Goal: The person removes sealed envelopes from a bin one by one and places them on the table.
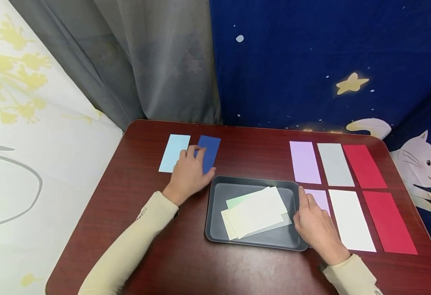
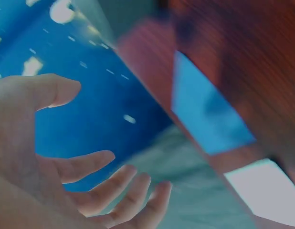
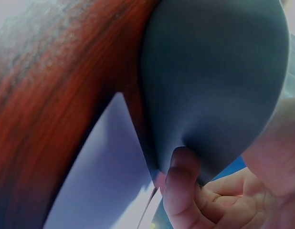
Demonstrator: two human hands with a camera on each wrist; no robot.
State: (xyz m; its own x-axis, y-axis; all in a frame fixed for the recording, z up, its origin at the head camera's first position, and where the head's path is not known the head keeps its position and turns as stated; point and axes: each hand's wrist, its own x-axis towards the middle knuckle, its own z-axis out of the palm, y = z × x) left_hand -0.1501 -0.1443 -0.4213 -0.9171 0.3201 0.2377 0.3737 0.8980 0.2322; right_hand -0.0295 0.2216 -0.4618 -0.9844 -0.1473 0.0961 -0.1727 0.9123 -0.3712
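Observation:
On the left of the table lie a light blue card (image 1: 174, 152) and a dark blue card (image 1: 211, 149). My left hand (image 1: 188, 177) hovers over the dark blue card with fingers spread and bent. Its thumb and fingers stand apart with nothing between them in the left wrist view, where the blue card (image 2: 209, 112) shows beyond. A dark grey tray (image 1: 215, 223) holds a loose pile of cream cards (image 1: 256, 213), a pale green card (image 1: 235, 200) and a greyish card (image 1: 278, 224). My right hand (image 1: 315, 226) grips the tray's right end, fingers curled at its wall in the right wrist view.
Right of the tray lie two rows of cards: lavender (image 1: 305, 162), light grey (image 1: 335, 164) and red (image 1: 365, 166) behind, with lavender, white (image 1: 351, 220) and red in front. The right hand partly covers the front lavender card. Curtains hang behind the brown table (image 1: 178, 262).

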